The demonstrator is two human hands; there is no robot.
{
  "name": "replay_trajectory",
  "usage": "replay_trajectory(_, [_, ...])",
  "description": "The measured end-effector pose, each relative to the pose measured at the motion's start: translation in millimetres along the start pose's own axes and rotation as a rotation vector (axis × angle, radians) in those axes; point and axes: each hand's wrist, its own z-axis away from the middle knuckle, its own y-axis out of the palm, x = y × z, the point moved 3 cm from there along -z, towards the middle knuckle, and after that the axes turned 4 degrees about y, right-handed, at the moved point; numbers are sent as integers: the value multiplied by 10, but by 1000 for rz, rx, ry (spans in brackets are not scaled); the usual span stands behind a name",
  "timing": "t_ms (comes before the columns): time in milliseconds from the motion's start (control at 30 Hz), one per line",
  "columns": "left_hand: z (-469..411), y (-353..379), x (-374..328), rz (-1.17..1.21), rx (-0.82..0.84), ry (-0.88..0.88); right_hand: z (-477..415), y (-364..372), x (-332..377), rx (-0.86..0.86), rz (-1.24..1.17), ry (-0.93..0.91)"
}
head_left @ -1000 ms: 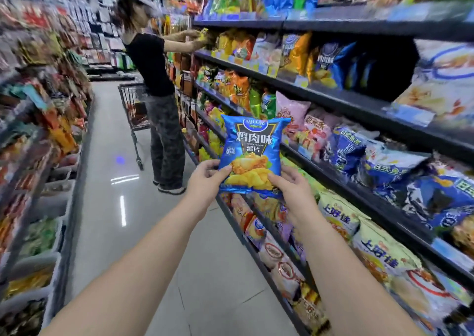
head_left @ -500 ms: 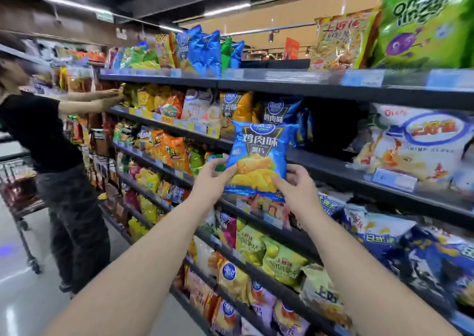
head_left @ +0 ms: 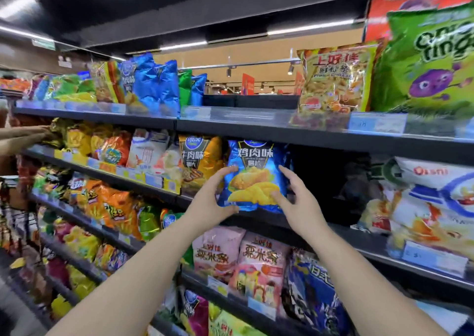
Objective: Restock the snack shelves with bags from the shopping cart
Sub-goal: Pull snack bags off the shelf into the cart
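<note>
In a shop aisle, my two hands hold a blue chip bag [head_left: 252, 171] upright on the second shelf [head_left: 354, 235] from the top. Its base sits at the shelf's front edge and its top reaches just under the shelf above.

My left hand [head_left: 207, 205] cups the bag's lower left corner, with the thumb under the bottom edge and the fingers curved across the front. My right hand [head_left: 300, 207] clasps the lower right side, with the thumb on the printed front and the fingers running up the right edge.

The bag stands just beside a yellow bag [head_left: 202, 161] on its left, with a dark stretch of shelf on its right. Two pink bags [head_left: 259, 261] stand on the shelf below, between my forearms. A large green bag [head_left: 431, 66] fills the top shelf at the right. At the far left, another person's hand [head_left: 23, 135] rests among bags on the same shelf level.
</note>
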Motion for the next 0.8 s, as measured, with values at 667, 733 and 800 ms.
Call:
replay_trajectory(667, [-512, 4, 553, -399, -14, 275, -303, 342, -60, -249, 318, 52])
replay_trajectory(733, [-560, 8, 545, -390, 7, 257, -318, 333, -44, -262, 347, 68])
replay_trajectory(800, [-583, 1, 522, -387, 27, 246, -315, 328, -31, -258, 361, 84])
